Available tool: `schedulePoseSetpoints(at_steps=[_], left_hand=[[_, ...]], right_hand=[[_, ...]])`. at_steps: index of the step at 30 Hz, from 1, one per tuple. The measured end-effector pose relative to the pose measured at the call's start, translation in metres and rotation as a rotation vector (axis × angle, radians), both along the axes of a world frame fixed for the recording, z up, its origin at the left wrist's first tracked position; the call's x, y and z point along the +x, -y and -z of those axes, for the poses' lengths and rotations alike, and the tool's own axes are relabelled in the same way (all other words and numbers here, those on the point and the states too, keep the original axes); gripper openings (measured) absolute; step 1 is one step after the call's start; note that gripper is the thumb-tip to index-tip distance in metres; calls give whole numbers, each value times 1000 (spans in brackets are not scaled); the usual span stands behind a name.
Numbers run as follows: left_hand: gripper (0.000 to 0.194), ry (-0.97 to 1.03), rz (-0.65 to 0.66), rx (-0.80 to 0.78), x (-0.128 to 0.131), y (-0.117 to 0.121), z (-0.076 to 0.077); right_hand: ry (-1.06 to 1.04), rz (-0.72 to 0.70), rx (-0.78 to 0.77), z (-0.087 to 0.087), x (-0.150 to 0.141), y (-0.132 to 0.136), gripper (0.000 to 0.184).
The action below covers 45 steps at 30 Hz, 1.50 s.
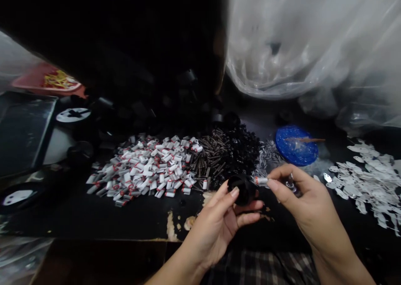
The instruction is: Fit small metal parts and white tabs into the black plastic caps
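My left hand (219, 222) grips a round, hollow black part (242, 189), thumb over its rim and fingers beneath. Between the thumb and index finger of my right hand (308, 201) is a small white cylinder (261, 180) with an orange-red end, pointing toward the black part's right side. Something shiny (291, 184) shows among the curled fingers of that hand; its kind is unclear. A heap of similar white cylinders (150, 164) lies to the left, beside coil springs (214, 149) and small black pieces (244, 147).
Right of the hands are a blue lid (296, 146) with a thin brown stick (305, 140) across it, and a pile of flat white pieces (372, 176). Small grey pins (267, 153) lie nearby. A clear plastic bag (282, 76) hangs behind; a dark tray (25, 130) stands left.
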<state>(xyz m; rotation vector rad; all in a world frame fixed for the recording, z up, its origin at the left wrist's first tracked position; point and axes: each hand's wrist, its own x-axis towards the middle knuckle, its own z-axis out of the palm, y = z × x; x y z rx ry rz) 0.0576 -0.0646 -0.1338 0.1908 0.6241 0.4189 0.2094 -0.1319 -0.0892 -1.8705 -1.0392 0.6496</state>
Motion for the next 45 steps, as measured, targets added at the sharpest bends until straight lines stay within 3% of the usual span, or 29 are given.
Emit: schedulePoseSetpoints(at_steps=[4,10,12,28,32,35,38,41,45], left_hand=[[11,-22,3,103,-2,5,2],[21,-316,-1,609,-13,8,10],[23,-355,30,684,-16,6,11],[19,-208,212,512,-25,7,12],[20,-224,201,464,-25,8,13],[20,-207,178,368,-25,11,13],[18,-178,149,287,-28,11,11],[17,-172,224,360,-36,9,11],[17,-201,338,540,-45,7,14]], right_hand=[[29,-28,-4,-2,-2,-3,16],[139,-133,-11,-7,-3,1,5],[205,-167,9,-7,-3,4,3],[356,-297,118,0,-7,20,11],[343,-294,130,2,-12,25,10],[248,-280,77,2,-10,26,9],[-118,-358,-88,1,-4,26,22],[-474,-436,-211,3,0,26,24],[-535,-364,-291,6,-2,27,20]])
